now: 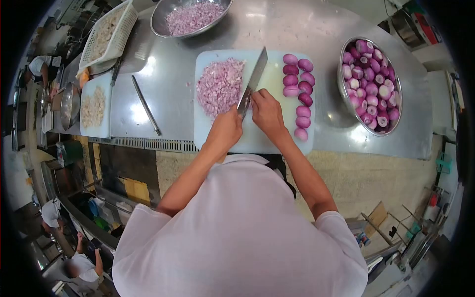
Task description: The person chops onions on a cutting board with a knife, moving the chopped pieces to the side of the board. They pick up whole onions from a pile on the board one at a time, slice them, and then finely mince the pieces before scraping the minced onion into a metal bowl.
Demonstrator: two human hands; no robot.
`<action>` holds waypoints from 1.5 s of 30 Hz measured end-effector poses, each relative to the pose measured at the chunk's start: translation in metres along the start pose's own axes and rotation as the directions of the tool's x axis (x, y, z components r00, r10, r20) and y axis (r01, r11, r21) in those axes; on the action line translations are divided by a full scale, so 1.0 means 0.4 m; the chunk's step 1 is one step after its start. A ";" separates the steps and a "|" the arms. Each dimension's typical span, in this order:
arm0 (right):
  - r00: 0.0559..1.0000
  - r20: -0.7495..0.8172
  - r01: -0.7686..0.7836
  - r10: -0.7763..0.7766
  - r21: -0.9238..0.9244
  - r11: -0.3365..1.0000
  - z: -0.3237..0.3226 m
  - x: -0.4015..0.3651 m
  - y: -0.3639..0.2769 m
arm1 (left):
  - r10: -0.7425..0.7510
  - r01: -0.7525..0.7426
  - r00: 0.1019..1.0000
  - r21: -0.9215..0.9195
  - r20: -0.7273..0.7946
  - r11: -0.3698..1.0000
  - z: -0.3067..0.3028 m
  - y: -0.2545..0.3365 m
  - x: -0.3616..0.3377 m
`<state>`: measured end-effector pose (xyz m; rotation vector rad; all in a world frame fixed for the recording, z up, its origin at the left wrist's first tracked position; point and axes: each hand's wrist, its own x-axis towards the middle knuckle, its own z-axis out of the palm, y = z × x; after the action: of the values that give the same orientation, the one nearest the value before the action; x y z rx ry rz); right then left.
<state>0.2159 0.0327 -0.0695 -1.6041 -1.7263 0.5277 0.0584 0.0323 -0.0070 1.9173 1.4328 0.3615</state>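
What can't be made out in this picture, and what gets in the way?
Head view: the handle of the knife, mostly hidden by the left hand.
Head view: far rim of the chopped-onion bowl, cut off by the top edge.
Head view: pale pieces on the smaller cutting board, too small to identify.

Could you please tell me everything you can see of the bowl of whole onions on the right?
The bowl is wide, smooth and shiny, apparently stainless steel. It stands on the metal table, right of the cutting board, filled with peeled purple onions, some showing pale cut ends. Only onions and table visibly touch it.
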 end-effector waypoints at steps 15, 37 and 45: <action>0.978 -0.171 0.122 -0.117 0.020 0.992 -0.012 -0.018 0.027 | -0.016 0.016 1.000 0.046 -0.008 0.999 -0.040 0.021 -0.005; 0.983 -0.178 0.058 -0.042 0.086 0.995 0.027 -0.045 0.010 | 0.117 -0.123 0.992 0.188 0.047 0.974 -0.018 0.010 -0.034; 0.981 -0.190 0.046 -0.025 0.111 0.993 0.030 -0.055 0.013 | 0.144 -0.151 0.988 0.154 0.051 0.976 0.000 -0.004 -0.029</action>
<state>0.2103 0.0142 -0.0862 -1.4892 -1.5527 0.4350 0.0530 0.0220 -0.0060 2.1541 1.3310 0.2839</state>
